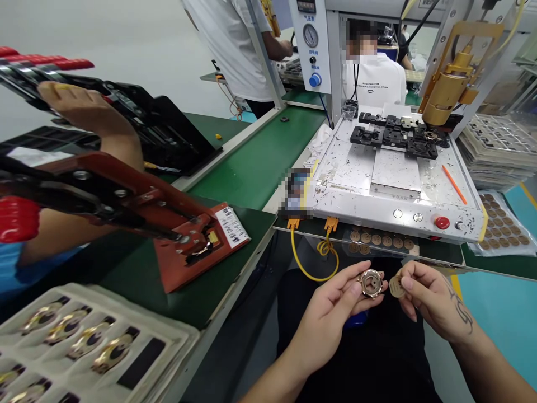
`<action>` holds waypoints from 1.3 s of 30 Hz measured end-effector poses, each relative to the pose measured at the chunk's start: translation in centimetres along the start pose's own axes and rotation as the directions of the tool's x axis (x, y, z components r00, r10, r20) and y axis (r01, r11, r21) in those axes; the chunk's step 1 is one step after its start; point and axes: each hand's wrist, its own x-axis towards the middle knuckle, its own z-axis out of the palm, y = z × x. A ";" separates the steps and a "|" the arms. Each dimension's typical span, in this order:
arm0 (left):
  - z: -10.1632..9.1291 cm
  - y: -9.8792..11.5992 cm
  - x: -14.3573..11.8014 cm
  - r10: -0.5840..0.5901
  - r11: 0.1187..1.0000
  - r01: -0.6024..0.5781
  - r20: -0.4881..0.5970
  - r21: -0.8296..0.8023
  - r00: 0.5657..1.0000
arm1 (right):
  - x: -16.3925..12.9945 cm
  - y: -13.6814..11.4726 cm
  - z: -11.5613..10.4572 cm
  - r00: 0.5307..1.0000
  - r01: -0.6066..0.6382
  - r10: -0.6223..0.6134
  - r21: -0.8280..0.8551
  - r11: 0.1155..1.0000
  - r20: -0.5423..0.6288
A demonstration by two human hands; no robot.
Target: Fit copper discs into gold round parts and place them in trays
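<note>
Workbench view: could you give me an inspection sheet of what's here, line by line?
Surface: green bench carrying a white machine base, its top scuffed and speckled.
Job's things: gold watch case pinched in the left hand; small round gold disc in the right hand.
Clutter: red hand press on the left; tray of gold cases at lower left; blister sheets of discs at right; orange pen on the machine.
Hands: both closed on parts, held close together above the lap; a co-worker's hand grips a lever at far left.
Cables: yellow cable looping under the machine's front edge.
Surroundings: two people in white shirts behind; pressure gauge on a column.
</note>
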 end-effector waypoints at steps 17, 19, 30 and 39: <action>0.6 0.8 -0.1 -0.101 0.993 0.100 -0.019 -0.056 0.995 | -0.5 -0.1 -0.1 0.993 0.111 -0.113 -0.060 0.992 -0.025; 0.5 0.8 -0.1 -0.105 0.993 0.104 -0.025 -0.049 0.994 | -0.6 0.1 -0.2 0.983 0.169 -0.174 -0.096 0.981 -0.049; 0.6 0.9 0.1 -0.136 0.991 0.136 -0.034 -0.005 0.990 | -2.1 -0.5 0.6 0.983 0.157 -0.173 -0.194 0.968 -0.066; 0.5 0.8 0.1 -0.168 0.986 0.168 -0.056 0.005 0.984 | -2.2 -0.8 0.8 0.986 0.137 -0.151 -0.171 0.976 -0.070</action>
